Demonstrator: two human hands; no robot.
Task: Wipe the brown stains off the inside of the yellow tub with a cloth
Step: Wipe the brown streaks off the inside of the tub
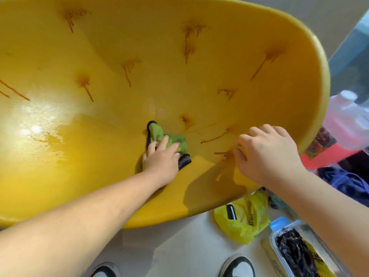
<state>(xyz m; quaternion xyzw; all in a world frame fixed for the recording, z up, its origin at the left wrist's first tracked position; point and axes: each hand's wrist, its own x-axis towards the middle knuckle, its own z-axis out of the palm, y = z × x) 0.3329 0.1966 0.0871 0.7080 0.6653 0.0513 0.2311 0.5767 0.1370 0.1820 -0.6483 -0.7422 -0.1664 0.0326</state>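
L hand (160, 156) presses green cloth (169, 137) w/ fingers laid flat on yellow tub (289, 47) floor, near centre. R hand (265, 154) rests on right inner wall, fingers loosely bent, holding nothing. Brown stains (190, 40) streak far wall.

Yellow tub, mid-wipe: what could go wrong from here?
Right hand only rests on the tub wall; hard strokes may shift the tub. The green cloth under the left hand is bunched, so it may smear stains. Bottle and bag by the shoes: trip hazard when reaching the far stains.
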